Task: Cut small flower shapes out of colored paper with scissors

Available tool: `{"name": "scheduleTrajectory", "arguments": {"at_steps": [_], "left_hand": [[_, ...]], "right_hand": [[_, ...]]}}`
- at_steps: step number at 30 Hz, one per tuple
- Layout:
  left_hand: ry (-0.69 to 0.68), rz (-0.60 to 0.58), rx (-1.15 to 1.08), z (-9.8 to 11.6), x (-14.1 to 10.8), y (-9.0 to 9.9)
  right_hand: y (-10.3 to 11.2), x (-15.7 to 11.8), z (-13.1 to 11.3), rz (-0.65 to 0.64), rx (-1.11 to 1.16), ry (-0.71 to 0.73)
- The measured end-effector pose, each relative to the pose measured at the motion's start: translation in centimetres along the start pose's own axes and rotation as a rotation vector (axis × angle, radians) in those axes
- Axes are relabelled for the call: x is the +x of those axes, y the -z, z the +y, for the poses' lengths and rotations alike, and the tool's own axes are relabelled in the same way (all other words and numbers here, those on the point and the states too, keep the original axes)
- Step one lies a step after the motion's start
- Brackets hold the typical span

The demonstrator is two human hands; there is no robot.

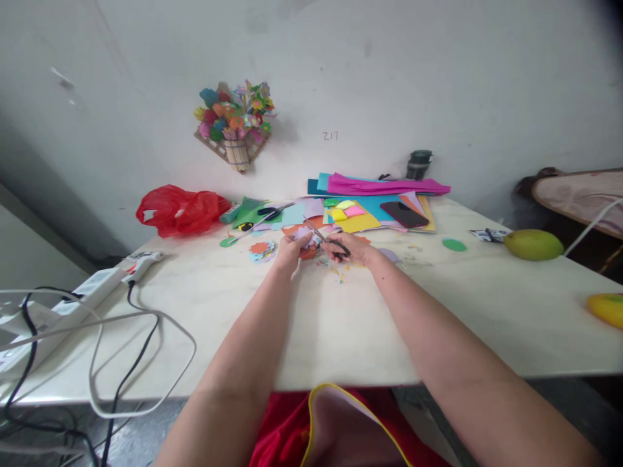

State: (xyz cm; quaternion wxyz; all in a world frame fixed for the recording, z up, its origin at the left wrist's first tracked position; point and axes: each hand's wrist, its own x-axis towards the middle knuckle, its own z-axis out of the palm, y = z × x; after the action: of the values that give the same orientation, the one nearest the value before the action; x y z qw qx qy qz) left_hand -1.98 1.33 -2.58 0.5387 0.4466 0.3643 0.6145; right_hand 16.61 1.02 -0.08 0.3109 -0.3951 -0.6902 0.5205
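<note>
Purple paper (305,237), cut with a wavy edge, sits at the fingertips of the left hand (291,251), which is closed on it in a pinch. The paper sticks out past the thumb, on the side towards the right hand (348,250). That hand is wrapped around the dark handles of a pair of scissors (317,233), whose blades slant up and to the left, close to the paper's right edge; whether they touch it is too small to tell.

Just below the two hands, orange paper (307,252) lies on the pale table (331,331), and tiny scraps (341,275) are scattered nearer the person. Left of the left hand is a small pile of cut paper shapes (261,250) with an orange one on top. A purple circle (388,255) lies just beyond the right wrist.

Behind the hands, coloured sheets spread towards the wall, with a second pair of scissors (274,211) on the left and a phone (403,214) on the right. A red plastic bag (182,211) rests farther left. Well to the right are a green circle (454,244) and a mango (534,244). A bunch of colourful flowers (236,117) hangs on the wall.
</note>
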Motion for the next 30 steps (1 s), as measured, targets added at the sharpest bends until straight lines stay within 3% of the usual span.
{"name": "scheduleTrajectory", "arguments": {"at_steps": [30], "left_hand": [[0.026, -0.036, -0.018, 0.19, -0.01, 0.51]], "right_hand": [[0.75, -0.23, -0.05, -0.05, -0.041, 0.015]]}}
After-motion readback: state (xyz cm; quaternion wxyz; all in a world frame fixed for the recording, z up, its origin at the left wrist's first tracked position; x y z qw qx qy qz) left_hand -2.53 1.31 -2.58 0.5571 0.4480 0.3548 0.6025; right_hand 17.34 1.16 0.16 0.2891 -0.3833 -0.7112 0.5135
